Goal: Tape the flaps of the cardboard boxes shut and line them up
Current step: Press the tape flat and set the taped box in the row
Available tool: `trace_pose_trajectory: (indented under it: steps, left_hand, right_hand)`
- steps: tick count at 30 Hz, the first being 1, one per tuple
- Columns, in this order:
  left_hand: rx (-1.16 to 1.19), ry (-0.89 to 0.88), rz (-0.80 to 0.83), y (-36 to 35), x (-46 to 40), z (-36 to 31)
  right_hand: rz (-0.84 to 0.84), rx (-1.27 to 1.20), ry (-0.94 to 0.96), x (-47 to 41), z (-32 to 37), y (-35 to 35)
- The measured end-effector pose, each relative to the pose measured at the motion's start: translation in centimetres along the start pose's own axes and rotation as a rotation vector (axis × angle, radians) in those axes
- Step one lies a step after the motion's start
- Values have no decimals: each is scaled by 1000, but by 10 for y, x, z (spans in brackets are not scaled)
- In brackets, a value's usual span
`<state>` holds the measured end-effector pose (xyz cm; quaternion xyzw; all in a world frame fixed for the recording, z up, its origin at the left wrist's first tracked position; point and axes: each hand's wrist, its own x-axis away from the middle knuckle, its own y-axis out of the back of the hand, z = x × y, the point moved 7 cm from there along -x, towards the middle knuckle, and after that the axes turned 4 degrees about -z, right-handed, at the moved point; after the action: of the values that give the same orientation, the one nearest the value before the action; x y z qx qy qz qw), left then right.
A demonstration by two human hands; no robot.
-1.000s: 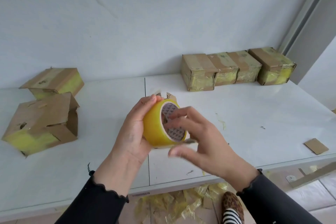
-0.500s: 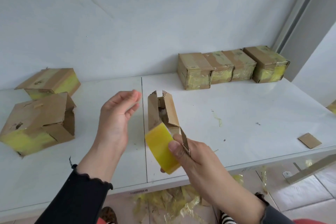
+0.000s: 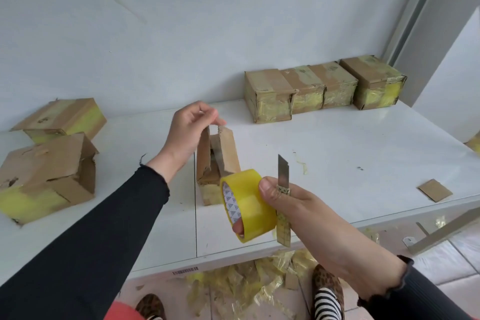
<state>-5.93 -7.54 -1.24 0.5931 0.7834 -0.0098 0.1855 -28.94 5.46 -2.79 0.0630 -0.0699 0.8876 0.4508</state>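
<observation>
Four taped boxes (image 3: 324, 88) sit in a row at the wall, well to the right of and behind the open box (image 3: 215, 161) at the middle of the white table (image 3: 363, 163); that open box is the landmark here. Half a second ago the left hand (image 3: 189, 130) hovered apart from it with straight fingers — now its fingertips pinch the top edge of the left flap (image 3: 204, 153), which stands upright beside the right flap (image 3: 228, 153). A second ago both hands were on the yellow tape roll (image 3: 246, 205); the roll has passed wholly to the right hand (image 3: 283, 197), just in front of the open box, with fingers through the core and the thumb pressed on the outer face. The same hand also clamps a utility knife (image 3: 282, 189), blade extended and pointing up.

My reading: finding the tape end is over, and closing this box's flaps is the step in hand; taping comes after. Two more boxes lie well to the left of the open box — the nearer left box (image 3: 46, 176) with a flap gaping on its side, the farther left box (image 3: 59, 119) behind it, state unclear. So the line-up looks a little over half done. The bare blade near the roll and wrist deserves care.
</observation>
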Motion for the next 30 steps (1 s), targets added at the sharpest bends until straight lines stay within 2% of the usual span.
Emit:
trace_pose_trajectory:
  steps: [3, 6, 8, 10, 13, 18, 24, 30]
  left_hand:
    - [-60, 35, 36, -18, -1, 15]
    - [-51, 85, -114, -23, 10, 28]
    - [-113, 75, -237, -21, 18, 31]
    - [-207, 40, -295, -20, 21, 29]
    - [-305, 16, -273, -18, 17, 28]
    - [-213, 86, -355, -13, 18, 37]
    - [-204, 127, -346, -11, 9, 43]
    - [-178, 124, -387, -9, 12, 46]
  right_hand:
    - [-48, -17, -20, -4, -5, 11]
    - [-81, 12, -17, -6, -2, 22]
    - [-85, 7, -10, -6, 0, 27]
    - [-73, 20, 2, -5, 1, 27]
    - [-66, 93, 19, -4, 0, 22]
    - [-63, 103, 11, -3, 9, 15]
    - [-143, 222, -2, -15, 1, 23]
    - [-147, 203, -37, -20, -1, 23]
